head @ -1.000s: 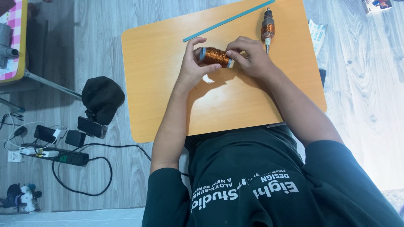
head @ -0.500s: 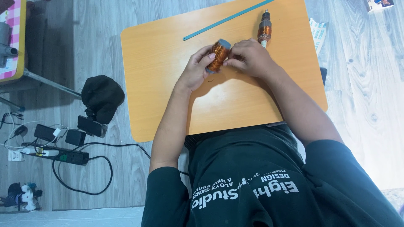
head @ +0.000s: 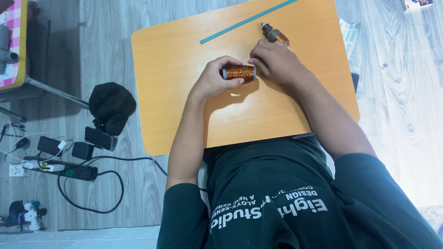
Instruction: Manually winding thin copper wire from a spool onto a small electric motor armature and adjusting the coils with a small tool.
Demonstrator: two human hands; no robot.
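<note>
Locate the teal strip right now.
Head view: the teal strip lies diagonally on the orange table, far side, beyond both hands, beside the copper tool.

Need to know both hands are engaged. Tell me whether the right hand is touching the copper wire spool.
Touching. The head view shows the right hand with fingertips against the end of the copper wire spool, while the left hand wraps around it.

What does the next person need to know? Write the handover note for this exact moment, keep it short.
Left hand: grip closed around the copper wire spool, held lying sideways just above the orange table.
Right hand: fingertips at the spool's right end; whether they pinch anything cannot be seen.
Second spool: lies on the table beyond the right hand, apart from it.
Teal strip: flat near the far edge, untouched.
Done: one spool picked up. Left: no loose wire shows; the held spool looks fully wound.
</note>
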